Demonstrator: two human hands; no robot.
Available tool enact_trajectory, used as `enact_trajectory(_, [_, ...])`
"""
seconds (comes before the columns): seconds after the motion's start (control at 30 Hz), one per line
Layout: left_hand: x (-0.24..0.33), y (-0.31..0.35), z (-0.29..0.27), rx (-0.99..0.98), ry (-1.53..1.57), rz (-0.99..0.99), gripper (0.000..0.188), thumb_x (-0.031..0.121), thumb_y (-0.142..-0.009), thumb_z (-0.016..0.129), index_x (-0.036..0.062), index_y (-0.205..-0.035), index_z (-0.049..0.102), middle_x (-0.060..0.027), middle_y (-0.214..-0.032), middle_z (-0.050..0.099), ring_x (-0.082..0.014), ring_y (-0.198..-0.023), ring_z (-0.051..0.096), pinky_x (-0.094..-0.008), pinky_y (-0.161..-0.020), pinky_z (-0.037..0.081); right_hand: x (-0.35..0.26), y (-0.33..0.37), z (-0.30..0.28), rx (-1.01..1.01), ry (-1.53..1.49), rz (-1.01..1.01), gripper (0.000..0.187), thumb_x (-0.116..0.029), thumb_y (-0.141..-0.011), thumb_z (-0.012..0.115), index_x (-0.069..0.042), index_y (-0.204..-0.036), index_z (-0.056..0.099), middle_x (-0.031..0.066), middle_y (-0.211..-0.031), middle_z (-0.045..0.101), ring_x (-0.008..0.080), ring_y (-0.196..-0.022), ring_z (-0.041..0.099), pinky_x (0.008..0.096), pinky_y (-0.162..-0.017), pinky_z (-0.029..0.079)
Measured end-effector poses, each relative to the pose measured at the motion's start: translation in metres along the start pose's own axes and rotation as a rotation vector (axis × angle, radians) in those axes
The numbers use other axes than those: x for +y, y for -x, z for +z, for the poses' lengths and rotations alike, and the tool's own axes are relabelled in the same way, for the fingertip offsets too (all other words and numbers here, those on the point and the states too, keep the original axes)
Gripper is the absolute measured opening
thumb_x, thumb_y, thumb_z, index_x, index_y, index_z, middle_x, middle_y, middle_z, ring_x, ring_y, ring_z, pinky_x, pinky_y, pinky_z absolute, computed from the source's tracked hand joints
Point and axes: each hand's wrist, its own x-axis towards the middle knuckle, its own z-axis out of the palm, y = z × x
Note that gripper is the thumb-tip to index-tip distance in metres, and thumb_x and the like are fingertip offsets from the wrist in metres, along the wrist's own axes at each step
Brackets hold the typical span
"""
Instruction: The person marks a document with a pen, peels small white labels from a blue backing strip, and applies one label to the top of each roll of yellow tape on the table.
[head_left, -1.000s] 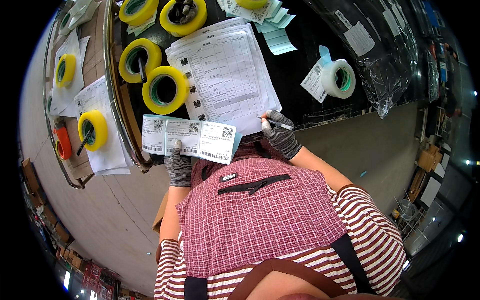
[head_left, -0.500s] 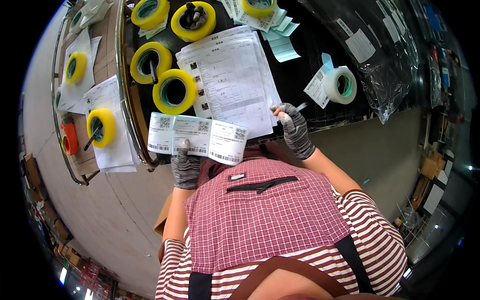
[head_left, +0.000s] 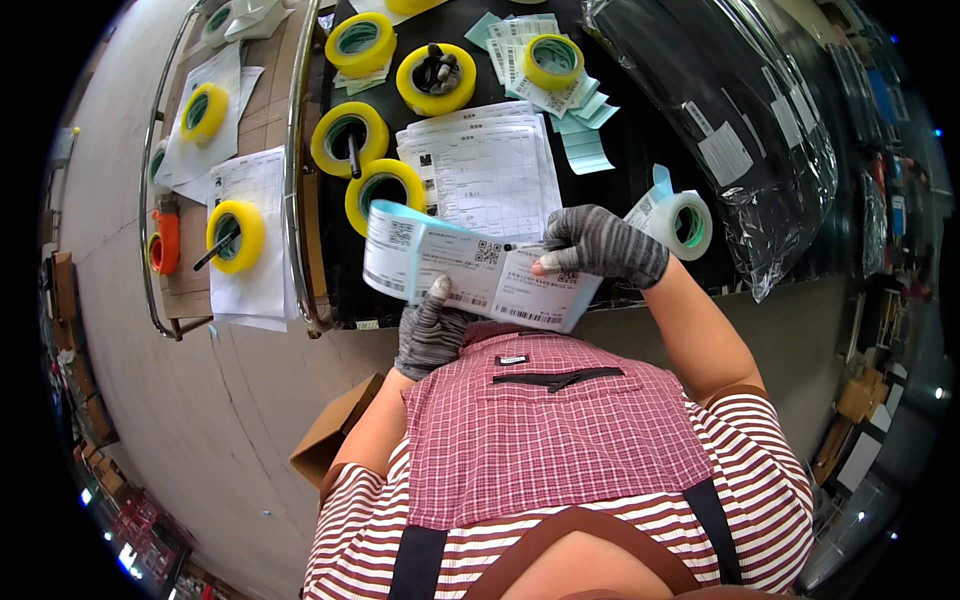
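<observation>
In front of my apron I hold a strip of white printed shipping labels (head_left: 455, 268) on pale blue backing, its left end curling over. My left hand (head_left: 432, 335), in a grey knit glove with a bare thumb tip, is closed on the strip's lower edge. At the right part of the strip is my right hand (head_left: 612, 248), gloved alike and closed on a slim pen (head_left: 530, 245). The pen's dark tip points left over the labels, and the thumb tip rests at the strip. Whether the tip touches the paper I cannot tell. Behind lies a stack of printed forms (head_left: 490, 165).
Several yellow tape rolls (head_left: 350, 140) stand left on the black table. A clear tape roll (head_left: 682, 222) sits right, beside black plastic-wrapped packages (head_left: 730, 130). Loose labels (head_left: 585, 150) lie at the back. Left is a metal-railed cart (head_left: 292, 180); a cardboard box (head_left: 335, 425) is below.
My right hand has moved left and down from beside the forms onto the label strip, bringing the pen. The strip has shifted right and is now tilted. My view has shifted slightly.
</observation>
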Motion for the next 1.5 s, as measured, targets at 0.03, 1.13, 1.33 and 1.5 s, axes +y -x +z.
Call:
enact_trajectory(0.03, [-0.008, -0.004, -0.006, 0.064, 0.008, -0.019, 0.053, 0.023, -0.087, 0.065, 0.0007, -0.127, 0.039, -0.0157, -0.12, 0.05, -0.029, -0.113, 0.05, -0.0468, -0.095, 0.047, -0.003, -0.009, -0.006, -0.044, 0.153, 0.095, 0.048, -0.043, -0.071, 0.078, -0.005, -0.098, 0.07, 0.0133, -0.083, 0.068, 0.0192, -0.077, 0.065, 0.0343, -0.071, 0.05])
enact_trajectory(1.13, [0.098, -0.091, 0.029, 0.365, -2.289, 0.363, 0.043, 0.046, -0.083, 0.06, 0.0062, -0.098, 0.066, -0.0147, -0.086, 0.064, -0.0299, -0.086, 0.062, -0.0451, -0.078, 0.046, 0.006, -0.06, 0.09, 0.064, 0.932, -0.363, 0.037, -0.033, -0.091, 0.049, -0.018, -0.123, 0.06, 0.0159, -0.139, 0.044, 0.0307, -0.12, 0.047, 0.0443, -0.091, 0.044])
enact_trajectory(1.33, [0.109, -0.115, 0.032, 0.367, -2.134, 0.225, 0.042, 0.042, -0.083, 0.06, 0.0024, -0.095, 0.067, -0.0155, -0.087, 0.067, -0.0303, -0.082, 0.065, -0.0403, -0.075, 0.05, 0.019, -0.066, 0.091, 0.072, 0.951, -0.415, 0.036, -0.03, -0.09, 0.05, -0.02, -0.123, 0.06, 0.0134, -0.143, 0.041, 0.028, -0.126, 0.043, 0.0434, -0.093, 0.042])
enact_trajectory(1.5, [0.121, -0.057, 0.042, 0.362, -1.94, 0.392, 0.034, 0.033, -0.081, 0.063, 0.0013, -0.094, 0.066, -0.0166, -0.084, 0.067, -0.0315, -0.079, 0.064, -0.0407, -0.075, 0.05, 0.012, -0.064, 0.093, 0.077, 0.947, -0.425, 0.033, -0.027, -0.09, 0.049, -0.019, -0.12, 0.062, 0.015, -0.142, 0.042, 0.0284, -0.125, 0.044, 0.0409, -0.096, 0.04])
